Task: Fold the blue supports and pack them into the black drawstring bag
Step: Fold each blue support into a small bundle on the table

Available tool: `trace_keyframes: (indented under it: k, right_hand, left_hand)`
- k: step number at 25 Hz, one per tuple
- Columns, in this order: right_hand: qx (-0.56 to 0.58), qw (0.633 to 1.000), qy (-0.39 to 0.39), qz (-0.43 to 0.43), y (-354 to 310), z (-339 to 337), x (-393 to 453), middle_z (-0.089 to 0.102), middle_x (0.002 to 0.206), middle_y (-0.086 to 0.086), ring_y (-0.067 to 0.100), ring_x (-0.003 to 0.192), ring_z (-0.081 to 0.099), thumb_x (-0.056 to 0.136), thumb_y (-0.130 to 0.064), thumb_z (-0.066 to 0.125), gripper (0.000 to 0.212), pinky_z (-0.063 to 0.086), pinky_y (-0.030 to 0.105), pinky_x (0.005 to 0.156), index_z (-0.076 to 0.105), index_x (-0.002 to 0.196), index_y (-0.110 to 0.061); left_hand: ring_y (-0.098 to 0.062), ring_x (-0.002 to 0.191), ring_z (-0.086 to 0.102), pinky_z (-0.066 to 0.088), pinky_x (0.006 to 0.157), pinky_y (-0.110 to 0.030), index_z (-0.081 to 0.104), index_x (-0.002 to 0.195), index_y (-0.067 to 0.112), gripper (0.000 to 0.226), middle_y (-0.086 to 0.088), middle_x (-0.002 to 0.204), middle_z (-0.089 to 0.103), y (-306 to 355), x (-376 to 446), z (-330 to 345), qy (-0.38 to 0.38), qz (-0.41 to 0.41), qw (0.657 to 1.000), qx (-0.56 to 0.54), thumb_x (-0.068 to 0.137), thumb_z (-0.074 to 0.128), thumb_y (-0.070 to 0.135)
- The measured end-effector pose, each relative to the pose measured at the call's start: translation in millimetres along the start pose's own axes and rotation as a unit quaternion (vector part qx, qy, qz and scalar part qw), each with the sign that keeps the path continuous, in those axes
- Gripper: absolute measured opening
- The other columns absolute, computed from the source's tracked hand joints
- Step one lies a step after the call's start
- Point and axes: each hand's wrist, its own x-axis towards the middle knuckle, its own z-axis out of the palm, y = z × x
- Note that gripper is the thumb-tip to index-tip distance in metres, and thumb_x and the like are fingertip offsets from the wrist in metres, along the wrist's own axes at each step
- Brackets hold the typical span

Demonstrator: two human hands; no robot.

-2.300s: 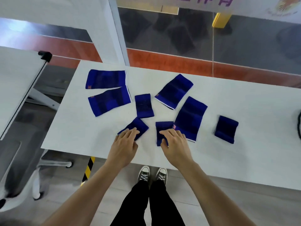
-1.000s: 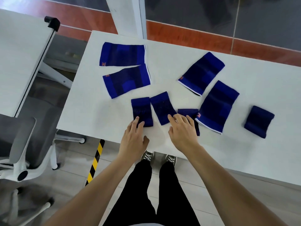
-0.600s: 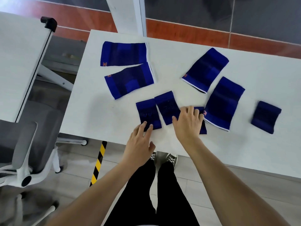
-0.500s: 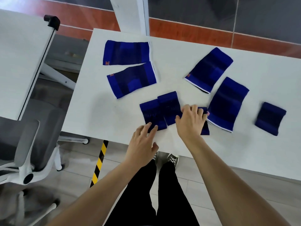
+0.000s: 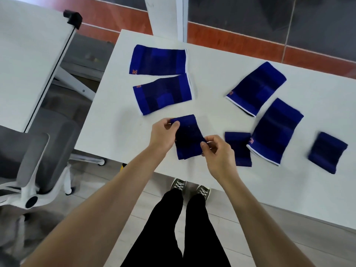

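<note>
— Two small supports (image 5: 189,137), stacked, near the counter (image 5: 221,62) front edge?
— Yes. Left grip (image 5: 163,134) pinches their far-left corner; right grip (image 5: 218,153) pinches the near-right edge. Six more supports lie flat around them.

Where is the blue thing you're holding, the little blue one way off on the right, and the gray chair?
held blue support (image 5: 189,138), head view, middle of the cloth between the hands
small folded support (image 5: 327,152), head view, its centre
gray chair (image 5: 41,151), head view, seat cushion
</note>
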Motion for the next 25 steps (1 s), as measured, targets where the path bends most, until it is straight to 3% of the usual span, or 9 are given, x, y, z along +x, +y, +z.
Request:
trace_keyframes:
  k: [4,7,13,19,25]
  right_hand:
    - [-0.042,0.999,0.018,0.027,8,17,5,0.067,0.081,-0.012,0.005,0.078,0.063,0.096,-0.032,0.063,0.01,0.046,0.022,0.064,0.065,0.102,-0.023]
    - [-0.071,0.997,0.03,0.027,13,25,7,0.066,0.078,-0.014,0.007,0.08,0.063,0.094,-0.034,0.064,0.011,0.051,0.029,0.07,0.063,0.1,-0.024]
    - [-0.109,0.992,0.054,0.024,12,31,7,0.067,0.077,-0.013,0.01,0.077,0.064,0.093,-0.029,0.065,0.01,0.05,0.032,0.067,0.061,0.098,-0.022]
    - [-0.103,0.992,0.065,0.043,12,31,7,0.07,0.085,-0.008,0.012,0.079,0.064,0.092,-0.027,0.065,0.011,0.045,0.026,0.062,0.061,0.099,-0.02]
    - [-0.126,0.986,0.085,0.071,16,37,11,0.057,0.101,-0.002,0.022,0.088,0.059,0.089,-0.03,0.066,0.02,0.053,0.045,0.081,0.056,0.103,-0.019]
  left_hand:
    - [-0.017,0.083,0.065,0.053,0.079,-0.027,0.068,0.105,0.022,0.013,0.005,0.097,0.066,-12,10,-11,0.01,0.163,0.964,0.209,0.095,0.063,0.028]
    - [-0.015,0.081,0.062,0.052,0.081,-0.027,0.068,0.109,0.02,0.017,0.003,0.108,0.057,-20,19,-12,0.02,0.223,0.939,0.263,0.093,0.066,0.026]
    - [-0.014,0.078,0.063,0.055,0.082,-0.038,0.07,0.102,0.018,0.014,0.003,0.099,0.063,-25,21,-12,0.042,0.213,0.94,0.265,0.089,0.069,0.023]
    - [-0.016,0.078,0.063,0.054,0.08,-0.041,0.068,0.093,0.016,0.01,0.002,0.095,0.064,-26,22,-7,0.062,0.198,0.941,0.267,0.086,0.072,0.021]
    - [-0.016,0.077,0.061,0.055,0.078,-0.038,0.059,0.101,0.018,0.02,0.002,0.103,0.058,-27,20,-5,0.057,0.227,0.937,0.259,0.086,0.073,0.016]
